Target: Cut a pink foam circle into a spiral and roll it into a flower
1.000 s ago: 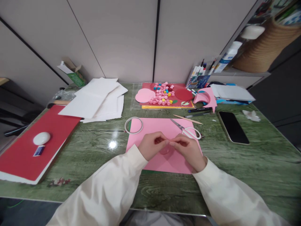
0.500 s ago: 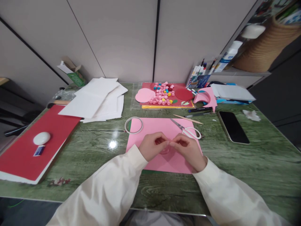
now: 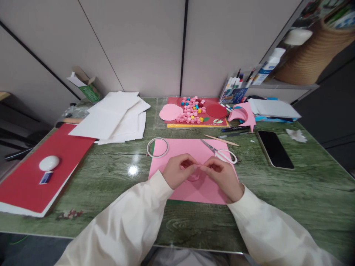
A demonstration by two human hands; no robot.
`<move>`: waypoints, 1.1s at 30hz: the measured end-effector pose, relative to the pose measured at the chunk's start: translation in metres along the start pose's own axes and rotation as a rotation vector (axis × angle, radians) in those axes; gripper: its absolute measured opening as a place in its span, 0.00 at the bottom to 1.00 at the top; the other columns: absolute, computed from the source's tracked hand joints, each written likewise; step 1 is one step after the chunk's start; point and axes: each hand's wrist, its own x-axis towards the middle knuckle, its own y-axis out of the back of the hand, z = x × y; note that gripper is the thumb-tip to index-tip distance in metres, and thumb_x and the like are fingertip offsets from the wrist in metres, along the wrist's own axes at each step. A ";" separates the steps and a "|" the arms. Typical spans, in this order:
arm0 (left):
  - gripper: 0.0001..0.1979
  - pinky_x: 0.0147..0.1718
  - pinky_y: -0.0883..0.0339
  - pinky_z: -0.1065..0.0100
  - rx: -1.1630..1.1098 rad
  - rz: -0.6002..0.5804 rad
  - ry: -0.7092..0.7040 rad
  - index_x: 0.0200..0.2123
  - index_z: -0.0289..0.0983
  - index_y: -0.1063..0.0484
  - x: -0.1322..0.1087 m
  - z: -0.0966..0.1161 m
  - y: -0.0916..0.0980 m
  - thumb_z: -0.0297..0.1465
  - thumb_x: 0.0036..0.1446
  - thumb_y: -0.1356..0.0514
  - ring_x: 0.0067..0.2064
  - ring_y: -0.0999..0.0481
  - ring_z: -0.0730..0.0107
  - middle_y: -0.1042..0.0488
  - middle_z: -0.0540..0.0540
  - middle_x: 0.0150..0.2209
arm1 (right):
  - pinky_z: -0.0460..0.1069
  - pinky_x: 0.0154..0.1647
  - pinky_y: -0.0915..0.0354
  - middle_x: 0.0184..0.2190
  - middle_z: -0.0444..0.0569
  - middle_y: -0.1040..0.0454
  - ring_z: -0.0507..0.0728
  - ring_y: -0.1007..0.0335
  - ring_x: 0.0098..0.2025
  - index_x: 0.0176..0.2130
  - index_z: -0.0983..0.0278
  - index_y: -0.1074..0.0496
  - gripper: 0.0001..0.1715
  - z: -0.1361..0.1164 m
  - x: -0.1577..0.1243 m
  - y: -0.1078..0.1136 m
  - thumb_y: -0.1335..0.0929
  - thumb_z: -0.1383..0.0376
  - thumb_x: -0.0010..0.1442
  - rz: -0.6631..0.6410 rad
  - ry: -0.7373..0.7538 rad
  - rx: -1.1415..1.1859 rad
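My left hand (image 3: pixel 179 171) and my right hand (image 3: pixel 222 176) meet above a pink paper sheet (image 3: pixel 180 147) on the green table. Both have curled fingers pinching a small pink paper piece (image 3: pixel 194 175) between them; its shape is partly hidden by my fingers. White-handled scissors (image 3: pixel 222 152) lie on the sheet just beyond my right hand. A roll of tape (image 3: pixel 158 147) rests at the sheet's far left corner.
A red tray (image 3: pixel 210 122) with small pink, yellow and blue paper flowers and pink and red discs sits behind. White papers (image 3: pixel 113 118) lie far left, a red board (image 3: pixel 33 173) with a white oval left, a black phone (image 3: pixel 274 149) right, pens and a stick behind the scissors.
My fingers shift slightly on the small pink piece; both hands stay in place over the sheet.
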 end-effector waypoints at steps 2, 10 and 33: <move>0.07 0.34 0.36 0.69 -0.002 -0.006 0.004 0.30 0.33 0.30 0.000 0.000 0.000 0.31 0.49 0.44 0.33 0.28 0.70 0.26 0.46 0.30 | 0.47 0.26 0.42 0.21 0.45 0.32 0.52 0.38 0.26 0.23 0.65 0.31 0.10 0.001 0.000 0.000 0.31 0.60 0.49 0.005 0.005 -0.003; 0.07 0.33 0.36 0.71 -0.016 -0.024 0.019 0.30 0.33 0.30 0.000 -0.001 -0.001 0.31 0.49 0.44 0.32 0.28 0.71 0.26 0.46 0.30 | 0.46 0.26 0.43 0.21 0.44 0.33 0.52 0.39 0.25 0.23 0.65 0.33 0.10 0.002 0.000 -0.001 0.31 0.61 0.48 0.005 0.009 0.010; 0.10 0.32 0.34 0.69 -0.116 -0.108 0.098 0.32 0.31 0.28 0.001 -0.002 -0.003 0.31 0.49 0.44 0.31 0.29 0.71 0.27 0.44 0.31 | 0.46 0.26 0.44 0.21 0.42 0.36 0.51 0.41 0.25 0.22 0.64 0.36 0.12 0.004 -0.001 -0.003 0.31 0.60 0.49 -0.029 0.025 0.045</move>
